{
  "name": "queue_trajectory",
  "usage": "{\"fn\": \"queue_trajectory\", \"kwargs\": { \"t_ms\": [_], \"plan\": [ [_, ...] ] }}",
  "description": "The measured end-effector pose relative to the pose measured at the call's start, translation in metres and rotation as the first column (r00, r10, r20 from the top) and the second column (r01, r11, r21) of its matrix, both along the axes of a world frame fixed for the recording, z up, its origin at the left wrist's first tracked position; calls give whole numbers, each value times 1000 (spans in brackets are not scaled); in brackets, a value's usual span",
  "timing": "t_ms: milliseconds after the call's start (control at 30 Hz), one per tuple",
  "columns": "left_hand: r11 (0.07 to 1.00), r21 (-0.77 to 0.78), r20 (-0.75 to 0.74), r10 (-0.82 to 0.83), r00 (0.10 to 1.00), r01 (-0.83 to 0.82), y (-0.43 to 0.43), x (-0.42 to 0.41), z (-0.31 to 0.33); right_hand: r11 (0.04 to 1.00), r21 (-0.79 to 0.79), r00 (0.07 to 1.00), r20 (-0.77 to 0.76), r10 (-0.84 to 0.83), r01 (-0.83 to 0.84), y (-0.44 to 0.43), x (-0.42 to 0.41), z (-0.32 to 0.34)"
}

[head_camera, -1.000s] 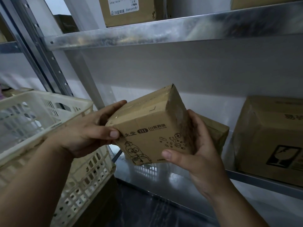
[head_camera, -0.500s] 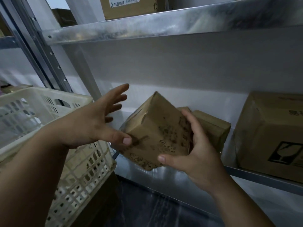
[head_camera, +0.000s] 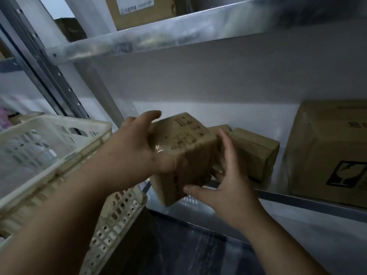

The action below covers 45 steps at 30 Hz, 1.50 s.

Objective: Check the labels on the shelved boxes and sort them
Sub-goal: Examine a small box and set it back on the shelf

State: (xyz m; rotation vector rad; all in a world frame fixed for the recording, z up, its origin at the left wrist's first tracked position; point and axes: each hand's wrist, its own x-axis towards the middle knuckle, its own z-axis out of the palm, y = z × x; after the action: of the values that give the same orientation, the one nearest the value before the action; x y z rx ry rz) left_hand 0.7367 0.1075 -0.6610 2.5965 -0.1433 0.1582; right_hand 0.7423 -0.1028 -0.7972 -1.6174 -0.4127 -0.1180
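The sorting looks to be in its middle, by my reckoning. One small cardboard box (head_camera: 182, 155) is off the shelf and in the person's hands, tilted with one corner up, held in front of the lower shelf (head_camera: 297, 203) at its left end. Printed marks show on its upper face, but they are too blurred to read, and I cannot see a shipping label on the sides facing me. On the shelf behind it lies another small box (head_camera: 256, 149), and a large carton with a fragile mark (head_camera: 333, 153) sits far right; a labelled box (head_camera: 139, 10) stands on the upper shelf (head_camera: 178, 34). These appear to be waiting their turn. A pale plastic crate (head_camera: 59, 155) stands near left, its contents hard to make out.

The left hand (head_camera: 135, 147) is spread over the box's left side, fingers reaching across the top edge. The right hand (head_camera: 228, 181) cups it from below and the right, thumb under the bottom corner. Both grasp it.
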Motion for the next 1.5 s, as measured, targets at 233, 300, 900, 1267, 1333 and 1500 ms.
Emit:
{"fn": "queue_trajectory", "kwargs": {
  "t_ms": [233, 300, 900, 1267, 1333, 1500],
  "plan": [
    [825, -452, -136, 314, 940, -341, 1, -28, -24, 993, -114, 1000, 2, -21, 21, 21, -20, -4],
    [789, -475, -185, 344, 921, -390, 1, -38, -35, 993, -117, 1000, 12, 4, -2, 25, -24, -13],
    [790, -597, -243, -14, 970, -138, 23, -58, -36, 886, 338, 880, -240, 409, -319, -19, 11, -45],
    [718, -674, -125, 123, 984, -175, 17, -51, -55, 945, 224, 933, -216, 287, -239, -9, -3, -26],
    [701, -685, -105, 173, 979, -198, 15, -48, -57, 976, 137, 961, -196, 196, -172, -4, -10, -19],
    [743, -624, -34, 285, 958, -243, 2, -46, -65, 998, -51, 997, -73, 27, -31, 8, -31, -5]
  ]
}}
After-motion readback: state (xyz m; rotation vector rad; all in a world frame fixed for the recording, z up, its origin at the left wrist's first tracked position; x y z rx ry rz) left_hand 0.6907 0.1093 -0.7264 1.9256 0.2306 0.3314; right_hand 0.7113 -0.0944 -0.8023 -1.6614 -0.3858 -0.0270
